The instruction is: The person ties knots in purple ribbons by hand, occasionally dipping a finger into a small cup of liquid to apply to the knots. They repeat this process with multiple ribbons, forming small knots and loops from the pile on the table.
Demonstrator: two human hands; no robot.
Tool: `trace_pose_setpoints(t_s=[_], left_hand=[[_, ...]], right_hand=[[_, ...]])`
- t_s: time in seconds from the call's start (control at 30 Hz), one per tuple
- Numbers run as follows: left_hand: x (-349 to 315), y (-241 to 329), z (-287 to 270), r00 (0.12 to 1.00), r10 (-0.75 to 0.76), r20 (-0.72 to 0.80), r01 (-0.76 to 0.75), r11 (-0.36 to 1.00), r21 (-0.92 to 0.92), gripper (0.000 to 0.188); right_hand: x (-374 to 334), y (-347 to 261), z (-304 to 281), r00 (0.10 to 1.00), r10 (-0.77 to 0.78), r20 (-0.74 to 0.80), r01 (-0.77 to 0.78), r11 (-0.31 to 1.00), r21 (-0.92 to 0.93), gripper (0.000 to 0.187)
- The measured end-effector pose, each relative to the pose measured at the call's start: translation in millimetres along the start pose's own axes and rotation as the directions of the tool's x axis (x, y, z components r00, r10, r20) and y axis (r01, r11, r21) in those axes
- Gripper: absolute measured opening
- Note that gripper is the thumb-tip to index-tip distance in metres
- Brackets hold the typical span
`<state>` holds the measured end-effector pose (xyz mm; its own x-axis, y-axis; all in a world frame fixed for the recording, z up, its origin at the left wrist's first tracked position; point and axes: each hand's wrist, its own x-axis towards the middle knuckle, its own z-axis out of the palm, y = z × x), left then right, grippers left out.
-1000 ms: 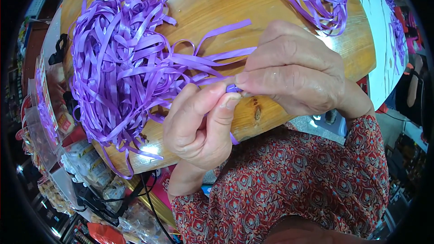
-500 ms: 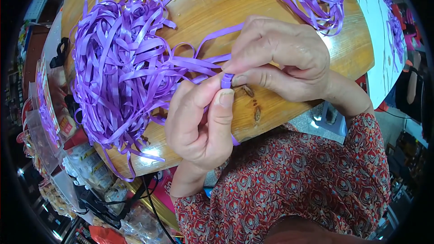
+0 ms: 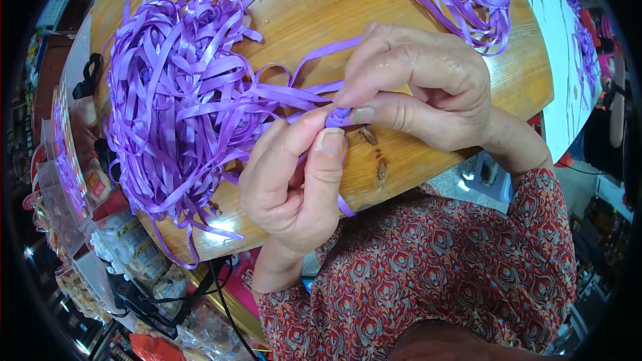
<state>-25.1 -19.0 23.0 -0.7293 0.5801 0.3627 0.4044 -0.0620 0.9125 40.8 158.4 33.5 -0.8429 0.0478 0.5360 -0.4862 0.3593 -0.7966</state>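
Note:
Between my fingertips sits a small folded or knotted piece of purple ribbon (image 3: pixel 338 117). My left hand (image 3: pixel 294 177) pinches it from below with thumb and index finger. From the right, my right hand (image 3: pixel 421 90) grips its upper side, thumb and fingertips pressed together. Strands of ribbon run left from my fingers toward a big tangled heap of purple ribbon (image 3: pixel 177 93) on the wooden table. A short ribbon end hangs below my left hand near the table's edge. The exact folds are partly hidden by my fingertips.
Another loose bundle of purple ribbon (image 3: pixel 461 0) lies at the far right of the wooden table (image 3: pixel 307 0). Beyond it is a white marbled surface (image 3: pixel 545 20). Bagged goods (image 3: pixel 137 247) and black cables (image 3: pixel 224 301) crowd the lower left, below the table edge.
My right thumb has shifted slightly and the purple piece between my fingertips now looks turned, with its folds showing differently. My left hand has moved a little left.

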Motion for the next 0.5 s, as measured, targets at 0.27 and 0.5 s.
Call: trace_pose_setpoints(t_s=[0.27,0.5], left_hand=[[-1.0,0.9,-0.6,0.999,-0.047,0.006,0.047,0.998,-0.04,0.017],[-0.4,-0.2,0.8,0.998,-0.063,0.013,0.064,0.992,-0.108,0.015]], right_hand=[[-1.3,-0.9,2.0,0.999,0.043,-0.028,-0.043,0.999,0.008,0.013],[-1.4,1.2,4.3,1.0,0.012,-0.025,-0.013,1.0,-0.027,0.013]])
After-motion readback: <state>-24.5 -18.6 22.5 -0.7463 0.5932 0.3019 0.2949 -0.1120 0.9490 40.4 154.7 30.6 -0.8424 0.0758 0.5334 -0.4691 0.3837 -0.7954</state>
